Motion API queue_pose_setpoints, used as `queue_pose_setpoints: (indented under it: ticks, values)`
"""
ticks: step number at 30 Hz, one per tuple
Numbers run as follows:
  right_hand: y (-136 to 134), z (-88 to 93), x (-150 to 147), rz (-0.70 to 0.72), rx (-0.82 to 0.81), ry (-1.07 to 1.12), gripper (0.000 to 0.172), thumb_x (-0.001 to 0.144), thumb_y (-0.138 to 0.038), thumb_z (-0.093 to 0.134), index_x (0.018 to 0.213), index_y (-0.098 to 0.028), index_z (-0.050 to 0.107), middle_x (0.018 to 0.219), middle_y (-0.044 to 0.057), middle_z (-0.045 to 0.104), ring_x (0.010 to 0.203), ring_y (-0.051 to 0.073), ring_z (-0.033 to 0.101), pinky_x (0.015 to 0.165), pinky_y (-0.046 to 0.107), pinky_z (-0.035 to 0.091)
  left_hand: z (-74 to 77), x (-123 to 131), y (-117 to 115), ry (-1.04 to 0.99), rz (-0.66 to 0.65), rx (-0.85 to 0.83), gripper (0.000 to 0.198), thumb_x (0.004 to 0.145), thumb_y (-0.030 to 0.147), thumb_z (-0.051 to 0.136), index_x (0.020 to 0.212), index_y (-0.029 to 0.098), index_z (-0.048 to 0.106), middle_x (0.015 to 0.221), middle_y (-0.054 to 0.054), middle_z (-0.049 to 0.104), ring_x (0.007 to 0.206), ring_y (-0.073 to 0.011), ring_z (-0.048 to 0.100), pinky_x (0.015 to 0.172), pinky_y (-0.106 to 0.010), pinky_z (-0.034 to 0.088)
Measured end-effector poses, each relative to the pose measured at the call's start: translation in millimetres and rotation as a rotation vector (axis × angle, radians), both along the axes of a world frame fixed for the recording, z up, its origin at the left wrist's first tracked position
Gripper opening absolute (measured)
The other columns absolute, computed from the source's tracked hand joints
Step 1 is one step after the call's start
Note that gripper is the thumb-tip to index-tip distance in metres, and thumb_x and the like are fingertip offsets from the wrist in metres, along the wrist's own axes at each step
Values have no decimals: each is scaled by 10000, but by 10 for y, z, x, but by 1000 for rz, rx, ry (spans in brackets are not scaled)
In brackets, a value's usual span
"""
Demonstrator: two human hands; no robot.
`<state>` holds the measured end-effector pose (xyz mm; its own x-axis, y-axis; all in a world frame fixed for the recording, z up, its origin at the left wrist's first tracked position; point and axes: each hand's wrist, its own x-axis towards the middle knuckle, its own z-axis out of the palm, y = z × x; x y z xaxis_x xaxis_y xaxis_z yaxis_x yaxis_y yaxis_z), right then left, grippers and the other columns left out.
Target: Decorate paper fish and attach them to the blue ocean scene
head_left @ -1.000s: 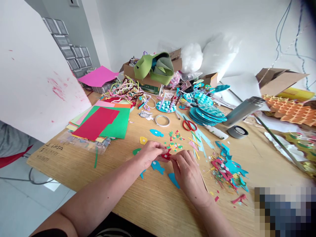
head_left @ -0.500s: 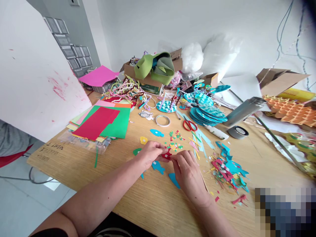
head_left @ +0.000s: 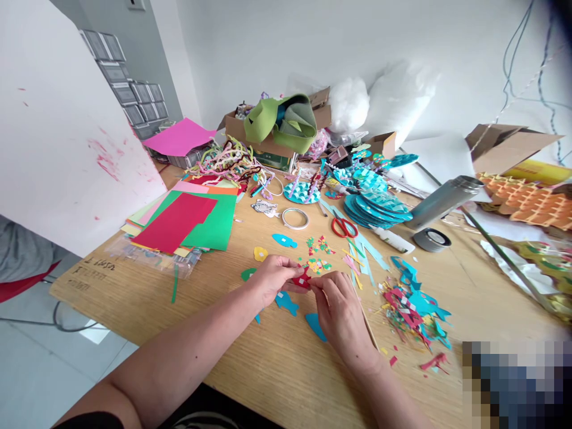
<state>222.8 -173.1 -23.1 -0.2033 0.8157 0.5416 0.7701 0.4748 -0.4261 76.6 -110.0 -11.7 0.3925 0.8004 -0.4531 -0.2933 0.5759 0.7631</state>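
**Red cutout pinched between both hands, edges covered**

Standing here: red paper cutout [head_left: 302, 279] is just over the desk [head_left: 263, 375], white square on its face. Left hand [head_left: 276, 280] pinches it by the left end, thumb on top; right hand [head_left: 338, 307] has thumb and fingertip pressed together at its right edge. Fingers hide both ends, so no full outline.

Thin tan stick [head_left: 369, 329] runs beside the right hand, upper part tucked behind it; looks like it's lying on the desk, can't confirm contact.

Also partly blocked: green cutout [head_left: 246, 274] and blue fish [head_left: 286, 304] by the left hand, blue oval [head_left: 315, 326] by the right. A blue tip [head_left: 258, 319] pokes out below the left wrist, rest covered. Bottom right corner is coarse blocks, unreadable.

Around: yellow cutout [head_left: 260, 254] and confetti [head_left: 318, 266] just beyond the hands. Red-handled scissors [head_left: 336, 230] and tape roll [head_left: 295, 227] farther back. Scrap pile [head_left: 411, 307] to the right, mixed colours, pieces overlapping. Steel flask [head_left: 440, 201] stands tilted in view behind its grey lid [head_left: 431, 240].
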Motion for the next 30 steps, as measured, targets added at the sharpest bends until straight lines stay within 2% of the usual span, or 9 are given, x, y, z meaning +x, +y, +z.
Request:
queue_pose_setpoints:
  ticks: [5,11,30]
  values:
    - [5,2,-1,11,-2,-4,181,923,-89,429,950,-171,588,830,63,543,800,194,518,647,320,427,0,-1,2,-8,-7,-21,141,717,108,721,631,86,612,618,-49,653,573,-142,648,624,-309,578]
    - [7,0,-1,7,14,7,187,912,-100,438,941,-182,604,826,59,552,775,191,529,634,318,432,-10,-4,4,-24,-12,-17,151,696,121,747,644,90,608,635,-56,662,591,-154,660,650,-327,582]
    - [13,39,10,40,-24,-9,209,938,-115,410,958,-167,611,804,57,529,757,186,511,654,325,432,-22,1,10,-9,4,-15,122,729,64,690,635,78,614,632,-63,662,572,-137,647,619,-301,579]
